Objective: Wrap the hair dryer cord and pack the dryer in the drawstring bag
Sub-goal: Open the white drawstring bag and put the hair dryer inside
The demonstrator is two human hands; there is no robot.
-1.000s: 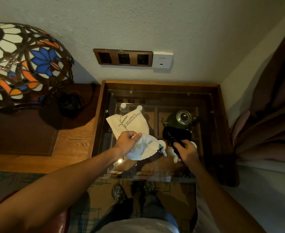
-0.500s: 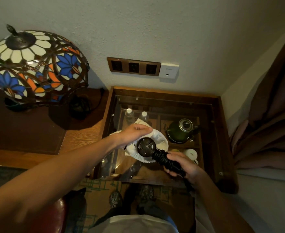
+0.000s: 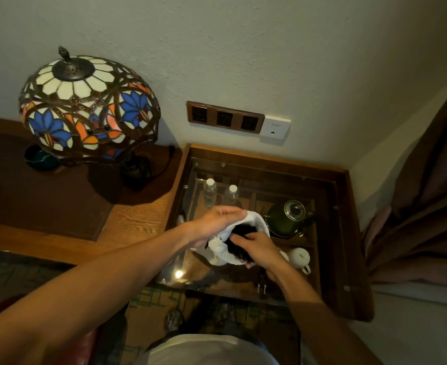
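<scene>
**Dryer going into the bag, plug not yet inside**

Over the glass-topped side table (image 3: 333,180), in the head view, the left hand (image 3: 217,222) pinches the rim of the white drawstring bag (image 3: 226,252), fingers closed on the cloth and holding the mouth open and tilted toward the person. The right hand (image 3: 259,248) is curled around the black hair dryer (image 3: 243,231), whose body already sits partly inside the bag mouth; only a dark patch of it shows between cloth and knuckles. Below the right wrist the plug (image 3: 261,287) hangs free, its two metal prongs pointing down, so the end of the cord is outside the bag.

As a judgement: the dryer looks rigid and fairly weighty for its size, best held by the handle, as the right hand seems to be doing. The bag is soft, limp cloth that will collapse unless the rim is kept pinched, and it should be supported from beneath once the load drops in. The cord is springy and may uncoil; the plug wants tucking in before the string is drawn.

Under the glass stand two water bottles (image 3: 210,192), a green kettle (image 3: 286,218) and a white cup (image 3: 300,256). A stained-glass lamp (image 3: 88,109) stands on the desk to the left.

No writing on the bag can be read at this angle. The white wall plate (image 3: 275,127) beside the sockets carries a mark too small to make out.
</scene>
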